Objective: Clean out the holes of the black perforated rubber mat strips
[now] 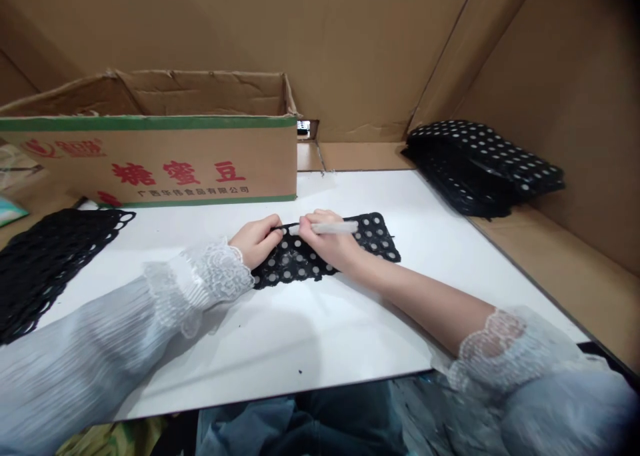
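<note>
A black rubbery sheet with rows of pale round dots [300,261] lies on the white tabletop in front of me. My left hand [257,239] grips its left end, the thumb on top near the far edge. In my right hand [330,239] is a slim whitish pen-like tool [336,227], pinched between thumb and fingers and lying almost level. Its tip points left, at the sheet's far edge close to my left thumb. Whether the tip is a blade or a point I cannot tell. My right hand covers the middle of the sheet.
A long open cardboard box [200,143] with red printing stands at the back left. Black pieces full of holes [50,259] are stacked at the left. Dotted black sheets [480,163] are piled at the back right. Cardboard walls [350,43] enclose the white tabletop [240,356].
</note>
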